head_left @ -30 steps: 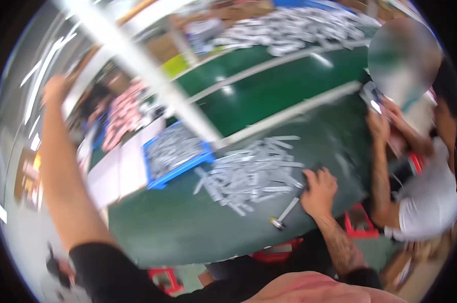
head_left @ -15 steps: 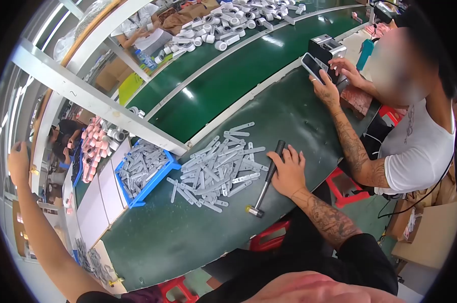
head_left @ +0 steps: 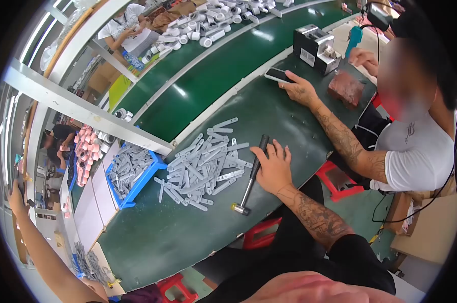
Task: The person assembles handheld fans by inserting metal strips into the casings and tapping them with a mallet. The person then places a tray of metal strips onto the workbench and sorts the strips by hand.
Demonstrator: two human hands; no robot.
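Note:
My right hand (head_left: 274, 169) lies on the green tabletop with its fingers stretched out. Its thumb side touches the black handle of a small hammer (head_left: 251, 174), whose yellow-tipped head points toward me. Left of the hammer spreads a loose pile of grey plastic strips (head_left: 203, 164). A blue crate (head_left: 143, 183) beside the pile holds more strips. Far to the left, my left hand (head_left: 17, 202) is raised near the white frame, its fingers curled. Whatever is in it is too small and dark to make out.
On the right, a co-worker holds a phone (head_left: 279, 76) near a black-and-silver machine (head_left: 317, 49) and a reddish block (head_left: 346, 88). A green conveyor (head_left: 188, 96) with white parts (head_left: 208, 25) runs behind. A white beam (head_left: 87, 108) crosses the left. Red stools (head_left: 337, 182) stand below.
The view has shifted slightly, and my left hand sits lower. The co-worker's phone has moved down and left, away from the machine, and their other hand has drawn back. My right hand stays by the hammer.

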